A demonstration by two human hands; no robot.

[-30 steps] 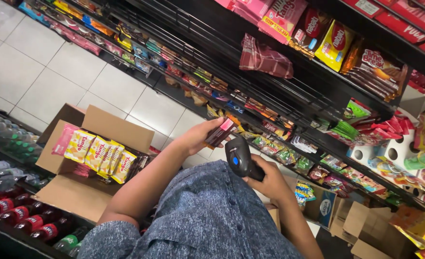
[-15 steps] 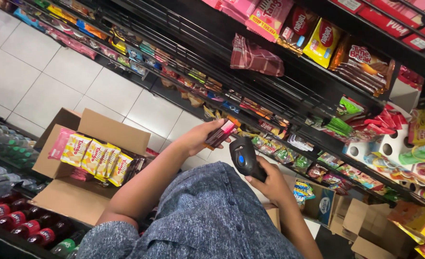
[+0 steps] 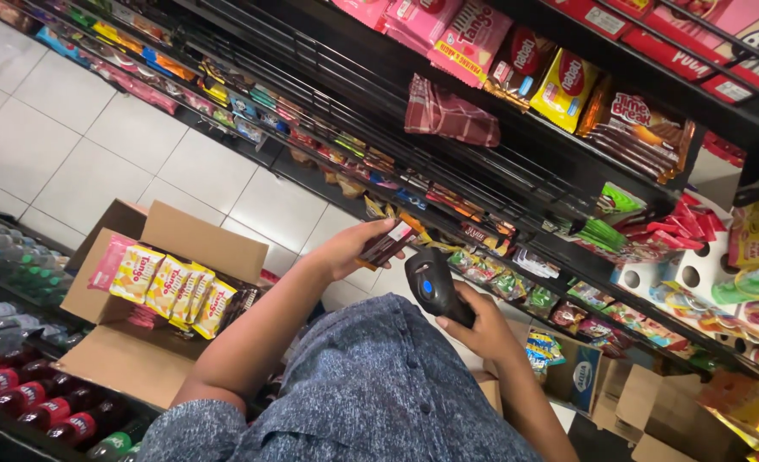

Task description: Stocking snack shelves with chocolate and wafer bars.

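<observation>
Dark wire shelves (image 3: 482, 162) packed with snack bags and sweets run across the upper right, above a white tiled floor (image 3: 80, 145). An open cardboard box (image 3: 183, 248) stands on that floor at the left, with yellow and pink snack packs (image 3: 174, 287) upright inside it. Red-capped drink bottles (image 3: 29, 393) line the lower left corner. The left hand (image 3: 345, 248) has its fingers closed around a small dark snack packet (image 3: 385, 244) with a pink end, held in the air in front of the shelves. The right hand (image 3: 482, 329) grips the handle of a black handheld scanner (image 3: 431, 287), whose head sits just below the packet, close but apart.
</observation>
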